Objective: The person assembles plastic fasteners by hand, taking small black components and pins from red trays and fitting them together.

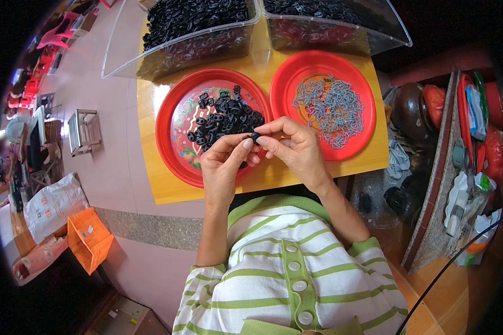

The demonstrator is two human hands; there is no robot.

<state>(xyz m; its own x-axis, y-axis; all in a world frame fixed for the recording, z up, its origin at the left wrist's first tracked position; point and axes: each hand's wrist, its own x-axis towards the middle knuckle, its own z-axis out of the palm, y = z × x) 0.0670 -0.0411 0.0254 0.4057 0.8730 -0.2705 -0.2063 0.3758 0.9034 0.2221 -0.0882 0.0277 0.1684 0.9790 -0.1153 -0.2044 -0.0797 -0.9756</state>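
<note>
Both hands meet over the near right rim of a red tray that has a printed pattern and a heap of small black plastic parts. Pinched between the fingertips of my left hand and my right hand is one small black plastic part. Fingers cover some of it, so its exact shape is hard to make out. Close by on the right, a red plate bears many small grey screws. Whether a screw is also in my fingers cannot be seen.
Two clear plastic bins, one at the back left and one at the back right, hold many black parts. They stand on the yellow wooden table. A metal stool and an orange box are left; jars and bags are right.
</note>
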